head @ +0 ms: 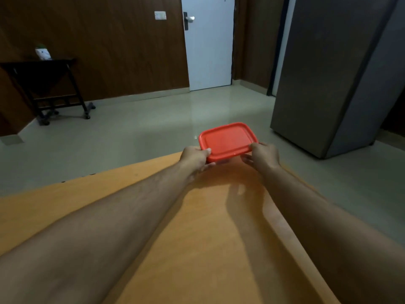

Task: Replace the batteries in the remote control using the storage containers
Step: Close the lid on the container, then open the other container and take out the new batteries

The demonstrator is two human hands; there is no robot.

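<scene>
A storage container with a red lid (228, 140) is at the far corner of the orange wooden table (197, 238). Both my arms are stretched out to it. My left hand (195, 157) grips its near left corner, thumb on the lid's rim. My right hand (263, 156) grips its near right corner the same way. The container's body under the lid is mostly hidden by my hands. I cannot tell whether it rests on the table or is lifted. No remote control or batteries are in view.
Beyond the table lies a pale tiled floor (142, 128). A grey refrigerator (328, 80) stands at the right, a dark side table on wheels (50, 88) at the far left, and a white door (208, 44) in the brown back wall.
</scene>
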